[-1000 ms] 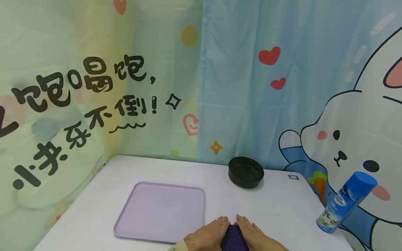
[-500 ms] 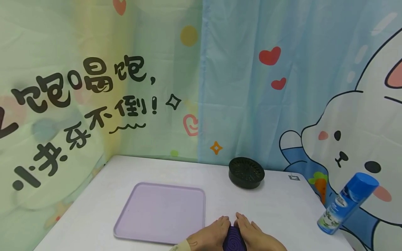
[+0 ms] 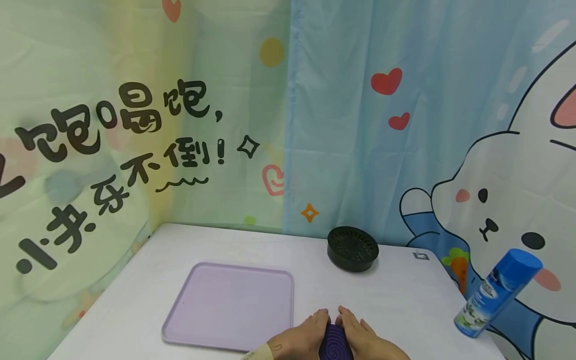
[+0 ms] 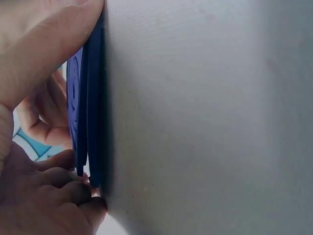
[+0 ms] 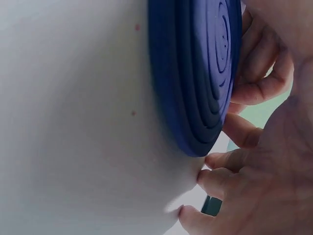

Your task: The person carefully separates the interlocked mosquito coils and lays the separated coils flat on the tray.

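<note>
Clasping purple spiral piece [image 3: 336,344], left grip [image 3: 305,334] and right grip [image 3: 366,340] (lilac tray [image 3: 229,306] just left).

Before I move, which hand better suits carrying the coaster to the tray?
Probably the left hand: it flanks the purple spiral coaster on the side nearer the lilac tray; the right hand is on the farther side.

The grooved purple piece [image 3: 335,343] looks matt, the tray [image 3: 234,306] smooth plastic.

I have the left hand [image 4: 24,183] on my feed, curled round a layered purple-blue piece [image 4: 93,107] against a pale surface [image 4: 205,112].
</note>
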Motion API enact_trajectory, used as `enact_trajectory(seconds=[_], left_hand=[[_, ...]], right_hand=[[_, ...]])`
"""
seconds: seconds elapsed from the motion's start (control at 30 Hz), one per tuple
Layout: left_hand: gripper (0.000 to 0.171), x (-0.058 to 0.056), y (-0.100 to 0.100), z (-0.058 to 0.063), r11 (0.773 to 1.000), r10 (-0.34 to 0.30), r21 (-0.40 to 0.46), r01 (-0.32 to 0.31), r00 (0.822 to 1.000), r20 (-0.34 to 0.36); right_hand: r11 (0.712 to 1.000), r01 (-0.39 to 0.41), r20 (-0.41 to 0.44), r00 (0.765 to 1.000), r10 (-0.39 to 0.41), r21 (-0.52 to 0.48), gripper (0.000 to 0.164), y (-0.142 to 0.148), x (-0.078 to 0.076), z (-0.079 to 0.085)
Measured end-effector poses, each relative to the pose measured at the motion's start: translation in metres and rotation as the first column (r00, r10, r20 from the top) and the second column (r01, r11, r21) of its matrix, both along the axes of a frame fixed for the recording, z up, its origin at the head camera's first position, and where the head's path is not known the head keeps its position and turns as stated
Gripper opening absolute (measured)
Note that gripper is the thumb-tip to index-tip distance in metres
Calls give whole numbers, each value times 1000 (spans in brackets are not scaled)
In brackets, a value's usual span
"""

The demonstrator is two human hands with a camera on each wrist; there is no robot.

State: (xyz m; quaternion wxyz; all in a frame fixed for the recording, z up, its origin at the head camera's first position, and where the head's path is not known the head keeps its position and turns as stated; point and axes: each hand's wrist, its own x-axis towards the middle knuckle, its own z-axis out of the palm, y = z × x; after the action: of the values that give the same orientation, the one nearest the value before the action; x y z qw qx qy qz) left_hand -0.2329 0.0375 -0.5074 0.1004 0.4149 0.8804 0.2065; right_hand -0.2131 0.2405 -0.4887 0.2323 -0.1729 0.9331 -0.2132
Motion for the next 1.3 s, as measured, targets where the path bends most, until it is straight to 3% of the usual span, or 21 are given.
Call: enact_trajectory(seconds=[0.2, 0.3, 0.43, 0.53, 0.7, 0.87, 0.97, 1.1, 1.2, 1.3], left_hand=[[98, -1, -1, 1, 997, 29, 65, -40, 987, 156], [105, -2, -2, -1, 994, 39, 95, -62, 973, 228], [101, -5, -4, -4, 986, 32, 144, -79, 951, 307], [92, -6, -5, -4, 982, 13, 174, -67, 955, 295], [83, -6, -6, 0, 976, 18, 207, -73, 967, 255], [73, -7, -9, 2, 968, 45, 228, -103, 968, 246], [70, -7, -11, 1, 964, 42, 248, -92, 979, 199], [68, -8, -13, 1, 961, 35, 268, -74, 988, 148], [66, -8, -14, 1, 958, 41, 277, -81, 988, 147], [63, -7, -14, 0, 954, 54, 283, -98, 986, 160]], right_hand=[[996, 45, 29, 999, -43, -81, 127, 3, -1, -6], [990, -14, -62, 998, 5, -141, 114, 8, -4, -16], [981, -50, -95, 995, 33, -189, 104, 9, -4, -20], [977, 8, -20, 1000, -12, -212, 109, 7, -2, -17], [976, 8, -39, 999, -17, -219, 107, 9, -3, -23], [968, -58, -103, 994, 33, -244, 94, 14, -4, -27], [964, -104, -141, 988, 70, -246, 92, 19, -7, -34], [943, -110, -84, 993, 87, -314, 96, 24, -11, -45], [936, -101, -56, 995, 87, -337, 98, 24, -11, -45], [960, -93, -90, 993, 71, -263, 102, 20, -5, -37]])
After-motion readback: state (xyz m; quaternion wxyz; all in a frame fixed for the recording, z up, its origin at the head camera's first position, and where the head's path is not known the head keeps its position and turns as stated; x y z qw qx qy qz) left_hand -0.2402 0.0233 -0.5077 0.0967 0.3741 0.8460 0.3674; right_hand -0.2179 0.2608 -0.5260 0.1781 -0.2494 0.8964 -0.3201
